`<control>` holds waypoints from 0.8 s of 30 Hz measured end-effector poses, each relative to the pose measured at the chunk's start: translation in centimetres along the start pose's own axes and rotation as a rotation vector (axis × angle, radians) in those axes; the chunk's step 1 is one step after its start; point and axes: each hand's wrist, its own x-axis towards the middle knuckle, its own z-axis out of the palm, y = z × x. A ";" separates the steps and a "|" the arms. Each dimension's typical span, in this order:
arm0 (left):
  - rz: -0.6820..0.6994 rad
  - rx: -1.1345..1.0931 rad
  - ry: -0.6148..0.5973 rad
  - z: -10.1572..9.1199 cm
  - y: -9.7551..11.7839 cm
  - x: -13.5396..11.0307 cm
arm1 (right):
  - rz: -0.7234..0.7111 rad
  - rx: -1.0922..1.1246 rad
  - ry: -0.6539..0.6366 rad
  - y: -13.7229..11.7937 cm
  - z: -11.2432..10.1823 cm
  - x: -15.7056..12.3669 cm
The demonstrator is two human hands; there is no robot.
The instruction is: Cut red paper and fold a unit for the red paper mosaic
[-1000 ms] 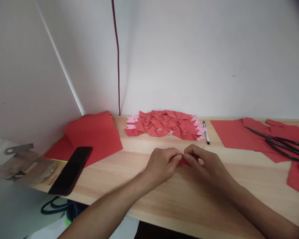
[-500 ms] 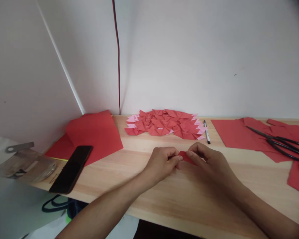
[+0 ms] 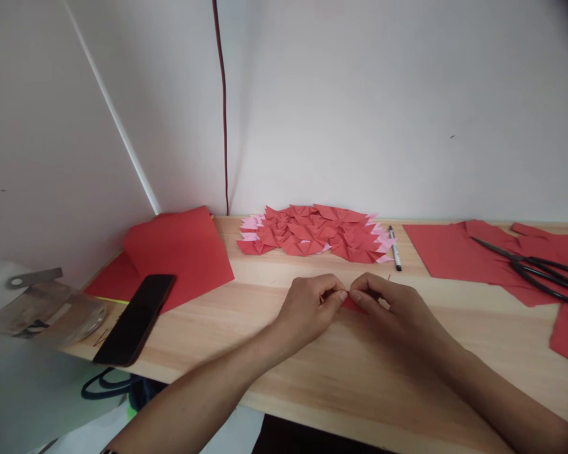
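Both my left hand (image 3: 310,307) and right hand (image 3: 394,304) pinch the small red paper (image 3: 353,305) between fingers (image 3: 334,302), on my side of the folded red pieces (image 3: 310,239). Clean crease probably needs aligned edges, even pressure.

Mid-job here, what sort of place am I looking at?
Probably a small craft corner in a room, though whether it's a home or a workshop I can't tell: a wooden table against pale walls, with black-handled scissors and rows of folded red paper on it.
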 end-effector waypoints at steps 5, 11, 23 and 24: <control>-0.109 -0.178 -0.022 0.2 -0.2 0.1 | 0.013 0.018 0.010 0.1 -0.2 0.1; -0.244 -0.453 -0.042 0.1 -1.3 0.8 | 0.000 0.079 0.034 0.8 -0.6 0.4; -0.207 -0.699 -0.050 -1.1 -1.6 0.9 | -0.213 -0.286 0.207 0.8 -0.8 0.1; -0.211 -0.719 -0.056 -1.1 -1.7 0.9 | -0.225 -0.292 0.224 0.7 -0.8 0.1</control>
